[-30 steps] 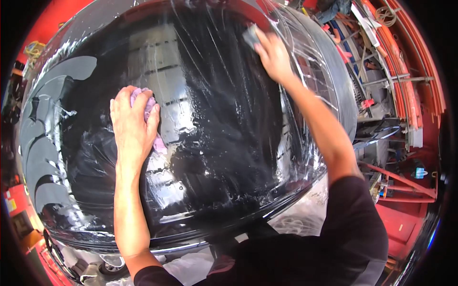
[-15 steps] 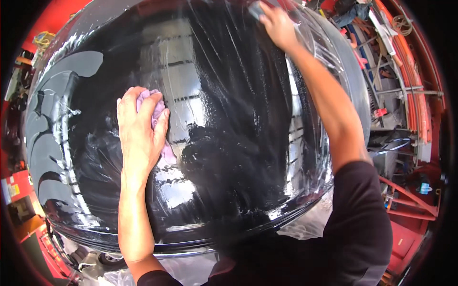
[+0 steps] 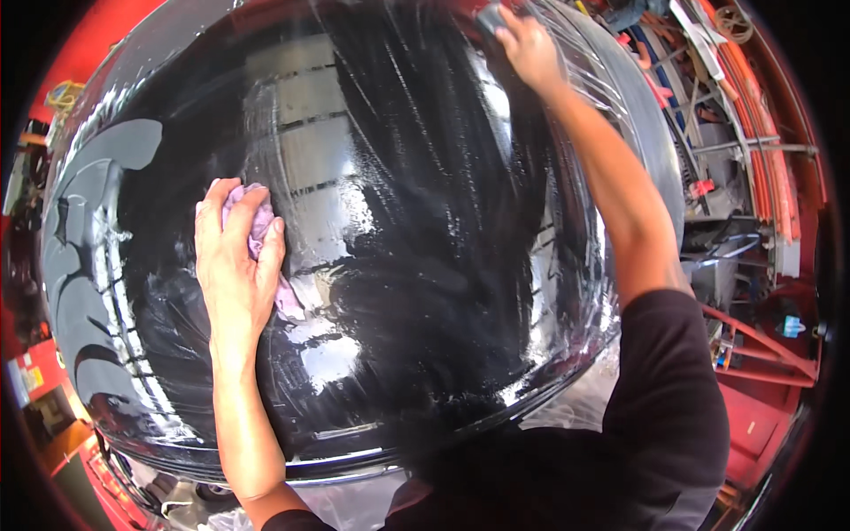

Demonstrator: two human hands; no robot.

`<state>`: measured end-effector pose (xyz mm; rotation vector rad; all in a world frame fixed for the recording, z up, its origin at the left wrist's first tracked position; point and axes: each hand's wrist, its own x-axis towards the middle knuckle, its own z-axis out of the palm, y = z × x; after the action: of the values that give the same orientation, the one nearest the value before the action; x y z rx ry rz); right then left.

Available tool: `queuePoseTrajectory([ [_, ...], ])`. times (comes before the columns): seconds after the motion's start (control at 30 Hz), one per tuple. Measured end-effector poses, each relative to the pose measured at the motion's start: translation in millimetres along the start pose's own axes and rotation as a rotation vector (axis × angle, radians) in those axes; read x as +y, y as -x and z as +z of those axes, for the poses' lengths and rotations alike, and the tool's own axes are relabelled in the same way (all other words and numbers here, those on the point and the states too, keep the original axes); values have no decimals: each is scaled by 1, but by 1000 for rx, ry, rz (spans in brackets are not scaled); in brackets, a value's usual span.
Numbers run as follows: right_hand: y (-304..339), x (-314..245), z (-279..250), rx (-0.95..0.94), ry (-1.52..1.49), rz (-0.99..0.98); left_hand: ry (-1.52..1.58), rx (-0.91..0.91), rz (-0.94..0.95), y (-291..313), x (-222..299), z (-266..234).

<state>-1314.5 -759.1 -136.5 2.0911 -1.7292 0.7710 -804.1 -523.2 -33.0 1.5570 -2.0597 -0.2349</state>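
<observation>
Beneath both my hands lies a glossy black car panel (image 3: 425, 230), wet and streaked with whitish smears. My left hand (image 3: 235, 257) presses a crumpled pinkish-purple cloth (image 3: 255, 221) on its left-middle part, fingers curled over it, a tail of the cloth trailing below the thumb. At the far right, my outstretched right hand (image 3: 534, 55) grips a small grey block (image 3: 490, 18), like a sanding block, against the surface near the panel's far edge. The block's underside is hidden.
Grey patches (image 3: 133, 146) show along the panel's left side. Clear plastic sheeting (image 3: 575, 403) hangs below the near edge. To the right are orange-red tubes (image 3: 753, 124), metal bars and a red frame (image 3: 770, 350). A red cabinet-like thing (image 3: 40, 367) stands at left.
My left hand with the cloth has shifted slightly left and nearer. My right hand with the block has moved a little to the right. The view has shifted slightly.
</observation>
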Motion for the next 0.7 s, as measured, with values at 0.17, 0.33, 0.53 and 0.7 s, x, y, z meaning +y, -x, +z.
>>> queuePoseTrajectory([
  [0.17,251,-84,-203,-314,-228,112,-70,0,-18,4,2,-7],
  [0.33,168,-17,-134,-121,-81,-39,-120,6,42,1,2,0],
  [0.53,6,63,-1,19,-21,-76,-36,-48,19,-5,2,5],
  [0.7,230,-43,-185,-223,-242,114,-58,1,-19,1,4,-5],
])
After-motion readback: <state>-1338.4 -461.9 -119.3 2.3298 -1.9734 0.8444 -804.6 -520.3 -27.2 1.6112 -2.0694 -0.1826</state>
